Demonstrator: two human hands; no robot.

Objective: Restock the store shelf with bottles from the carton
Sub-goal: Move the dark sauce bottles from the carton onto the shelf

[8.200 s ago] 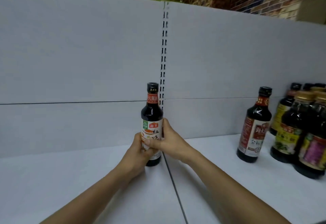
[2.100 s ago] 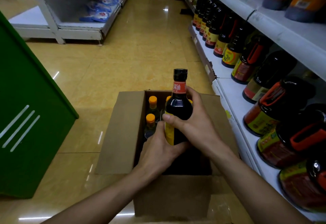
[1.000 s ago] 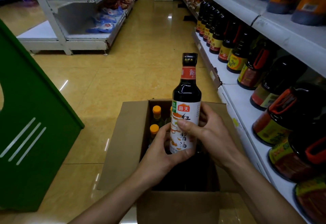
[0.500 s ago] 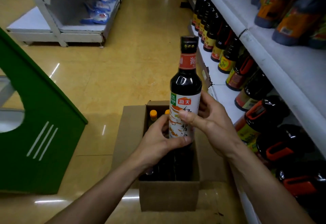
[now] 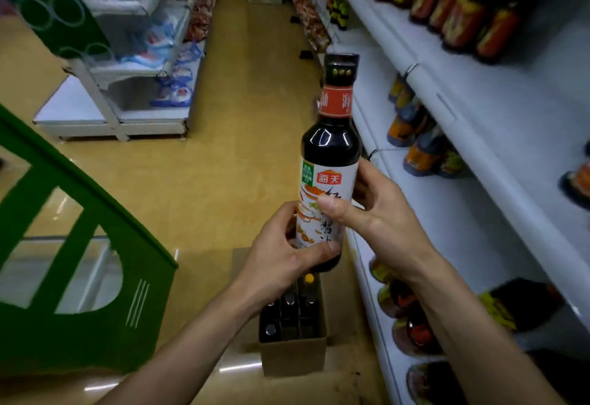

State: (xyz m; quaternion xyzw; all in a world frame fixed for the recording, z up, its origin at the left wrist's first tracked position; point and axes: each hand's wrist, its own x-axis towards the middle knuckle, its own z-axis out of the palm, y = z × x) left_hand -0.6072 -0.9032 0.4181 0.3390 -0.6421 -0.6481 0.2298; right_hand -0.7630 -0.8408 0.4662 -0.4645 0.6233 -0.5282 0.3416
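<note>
I hold a dark soy sauce bottle (image 5: 330, 149) with a black cap and a white label upright, high above the floor. My left hand (image 5: 281, 254) grips its base from the left. My right hand (image 5: 380, 210) holds the label from the right, thumb across the front. Far below stands the open brown carton (image 5: 292, 355) on the floor, with several dark bottles (image 5: 289, 307) still in it, one with an orange cap. The white store shelf (image 5: 472, 213) runs along the right.
The right-hand shelves hold rows of dark sauce bottles (image 5: 415, 136) and jars (image 5: 408, 334). A green stand (image 5: 95, 277) fills the lower left. Another white rack (image 5: 134, 79) with packets stands across the yellow aisle floor.
Both hands have lifted the bottle well above the carton, which now looks smaller and lower. My view has risen and swung toward the upper shelves.
</note>
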